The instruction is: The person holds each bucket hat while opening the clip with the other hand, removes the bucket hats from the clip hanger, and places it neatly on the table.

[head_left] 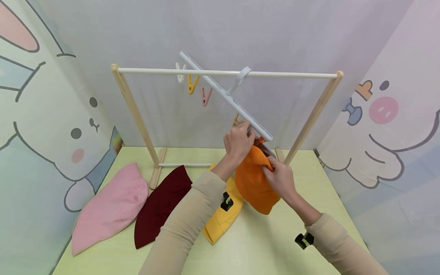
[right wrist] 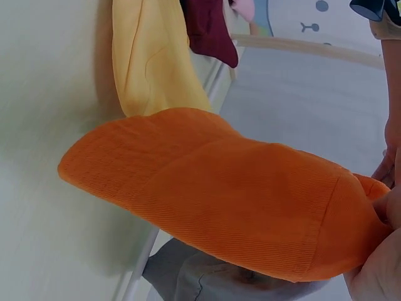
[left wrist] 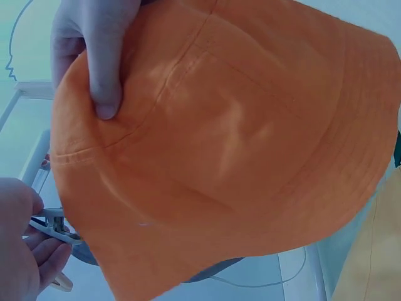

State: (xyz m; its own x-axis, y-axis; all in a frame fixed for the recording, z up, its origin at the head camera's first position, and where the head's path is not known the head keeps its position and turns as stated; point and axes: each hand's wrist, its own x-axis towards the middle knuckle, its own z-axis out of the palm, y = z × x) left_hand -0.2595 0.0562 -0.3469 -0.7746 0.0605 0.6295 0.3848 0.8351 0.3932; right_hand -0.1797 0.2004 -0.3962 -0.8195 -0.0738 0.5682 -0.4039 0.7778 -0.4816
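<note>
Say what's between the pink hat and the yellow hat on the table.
The dark red hat lies between the pink hat and yellow hat in the head view; the left sleeve also crosses there.

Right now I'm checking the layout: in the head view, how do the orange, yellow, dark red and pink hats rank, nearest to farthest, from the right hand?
1. Orange hat, held in the right hand.
2. Yellow hat, on the table to the left.
3. Dark red hat, farther left.
4. Pink hat, leftmost of all.
</note>
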